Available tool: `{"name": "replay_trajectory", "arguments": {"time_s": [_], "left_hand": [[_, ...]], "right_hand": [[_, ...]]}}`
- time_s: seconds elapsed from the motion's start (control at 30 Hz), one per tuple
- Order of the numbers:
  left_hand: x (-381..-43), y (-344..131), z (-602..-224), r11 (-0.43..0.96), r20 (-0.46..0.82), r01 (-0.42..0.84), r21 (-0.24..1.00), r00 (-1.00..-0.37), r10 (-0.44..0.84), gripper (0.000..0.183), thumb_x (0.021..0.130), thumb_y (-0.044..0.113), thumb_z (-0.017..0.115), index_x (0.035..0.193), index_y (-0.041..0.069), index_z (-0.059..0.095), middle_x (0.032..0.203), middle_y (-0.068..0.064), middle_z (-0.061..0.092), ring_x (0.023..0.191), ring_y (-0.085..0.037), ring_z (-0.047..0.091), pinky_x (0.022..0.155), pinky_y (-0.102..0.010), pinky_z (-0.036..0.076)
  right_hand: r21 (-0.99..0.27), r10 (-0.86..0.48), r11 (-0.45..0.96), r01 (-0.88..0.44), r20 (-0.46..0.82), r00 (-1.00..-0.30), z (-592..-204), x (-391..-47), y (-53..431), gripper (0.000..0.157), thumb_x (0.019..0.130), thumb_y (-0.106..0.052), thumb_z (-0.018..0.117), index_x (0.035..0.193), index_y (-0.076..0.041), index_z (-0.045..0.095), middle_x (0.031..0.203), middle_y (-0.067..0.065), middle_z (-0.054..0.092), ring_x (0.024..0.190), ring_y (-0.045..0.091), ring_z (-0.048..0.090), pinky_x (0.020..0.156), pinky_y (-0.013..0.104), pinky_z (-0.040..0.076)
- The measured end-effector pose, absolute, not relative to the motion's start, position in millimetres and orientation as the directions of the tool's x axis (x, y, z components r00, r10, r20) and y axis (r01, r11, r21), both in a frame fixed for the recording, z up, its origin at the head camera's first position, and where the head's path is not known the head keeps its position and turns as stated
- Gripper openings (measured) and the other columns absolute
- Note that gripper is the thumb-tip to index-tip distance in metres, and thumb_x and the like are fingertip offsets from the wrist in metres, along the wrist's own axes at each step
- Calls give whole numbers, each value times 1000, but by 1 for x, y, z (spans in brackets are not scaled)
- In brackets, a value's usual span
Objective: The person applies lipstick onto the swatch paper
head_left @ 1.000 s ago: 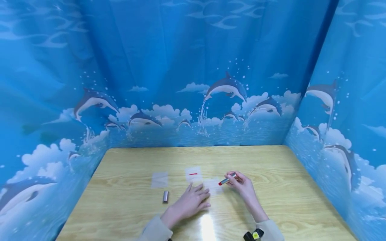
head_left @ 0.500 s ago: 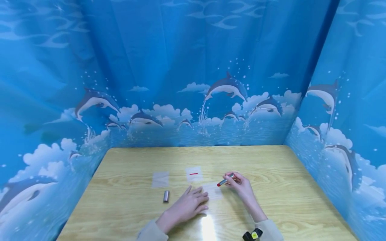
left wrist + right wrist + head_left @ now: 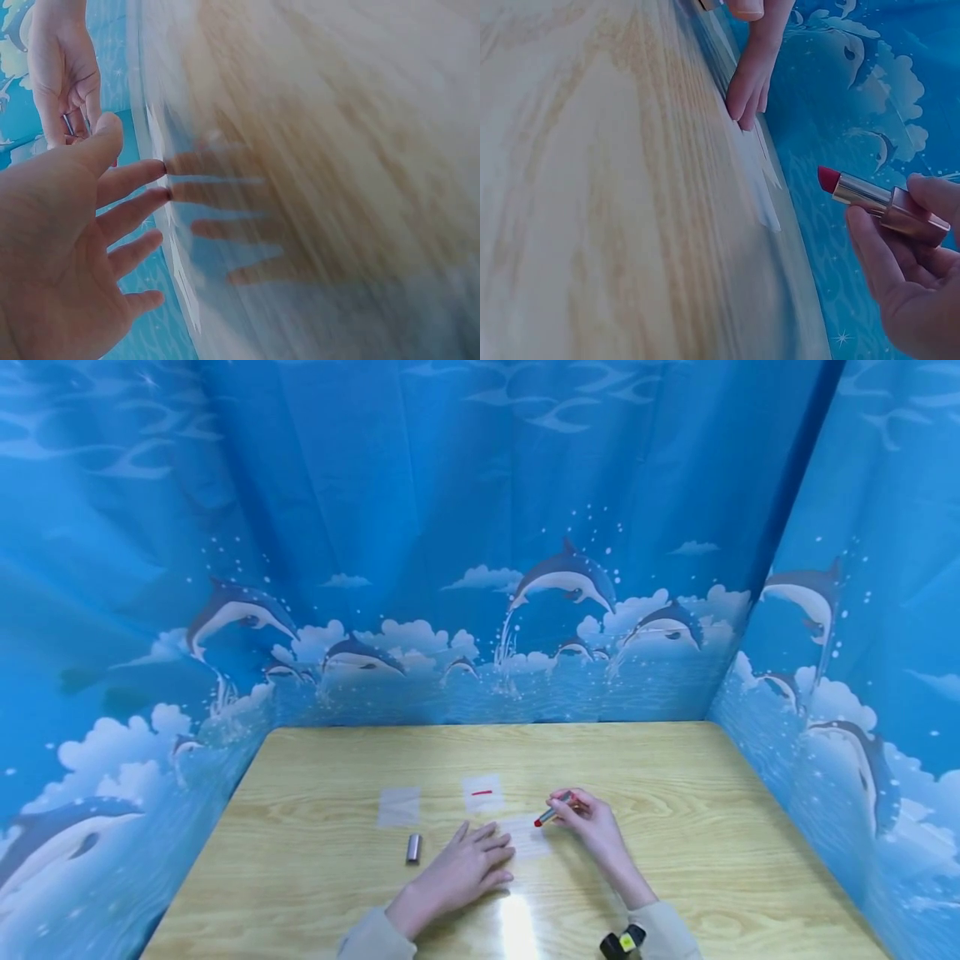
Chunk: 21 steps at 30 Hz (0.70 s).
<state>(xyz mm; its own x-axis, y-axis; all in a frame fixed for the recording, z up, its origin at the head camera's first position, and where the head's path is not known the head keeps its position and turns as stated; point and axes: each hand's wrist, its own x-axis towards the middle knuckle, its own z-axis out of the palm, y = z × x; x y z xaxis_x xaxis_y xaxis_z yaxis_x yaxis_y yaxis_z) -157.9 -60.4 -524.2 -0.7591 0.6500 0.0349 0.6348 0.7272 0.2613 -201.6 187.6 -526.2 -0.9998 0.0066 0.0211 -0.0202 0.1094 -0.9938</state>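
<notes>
The thumb and fingers of the right hand [image 3: 588, 828] pinch a lipstick [image 3: 864, 196] by its glossy, square-edged base, with little gap between them beyond its thickness. Its smooth, pale metal sleeve holds a red stick with a slanted tip, pointing down and left above the nearest sheet [image 3: 531, 842], clear of the surface. The left hand [image 3: 459, 868] holds nothing, fingers straight and spread, fingertips down at that sheet's left edge. This sheet is thin, whitish and see-through, as are a second sheet [image 3: 491, 804], bearing a short red streak [image 3: 482, 792], and a third [image 3: 399, 807]. Near the third is a short, purplish-silver metal tube [image 3: 413, 849], its inside unseen. The table [image 3: 315, 893] is glossy with wavy wood grain; dolphin-printed, softly creased curtains [image 3: 450, 527] surround it
</notes>
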Motion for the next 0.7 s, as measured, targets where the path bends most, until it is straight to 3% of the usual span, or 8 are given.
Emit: {"name": "replay_trajectory", "arguments": {"time_s": [0.37,0.53,0.7], "left_hand": [[-159,-62,-523,726,17,629,278,-759,651,49,102,47,51,141,19,60,152,1,51,146,-28,40,119,-61,27],[-158,-63,-522,727,19,630,274,-759,650,49,102,48,52,140,18,60,152,0,51,146,-28,41,119,-62,27],[-159,-63,-524,728,23,629,272,-761,649,49,102,48,52,140,19,60,151,1,51,146,-28,41,119,-62,27]], "right_hand": [[-986,-39,161,-43,37,-999,-530,-205,179,20,93,-12,74,106,2,71,108,15,70,88,15,70,83,38,62],[-974,-53,220,-63,52,-997,-527,-205,174,19,92,-15,75,105,-1,73,105,12,72,84,15,69,79,34,63],[-930,-89,347,-121,96,-991,-527,-208,169,14,91,-19,76,99,-8,74,101,5,74,83,11,67,76,23,58]]}}
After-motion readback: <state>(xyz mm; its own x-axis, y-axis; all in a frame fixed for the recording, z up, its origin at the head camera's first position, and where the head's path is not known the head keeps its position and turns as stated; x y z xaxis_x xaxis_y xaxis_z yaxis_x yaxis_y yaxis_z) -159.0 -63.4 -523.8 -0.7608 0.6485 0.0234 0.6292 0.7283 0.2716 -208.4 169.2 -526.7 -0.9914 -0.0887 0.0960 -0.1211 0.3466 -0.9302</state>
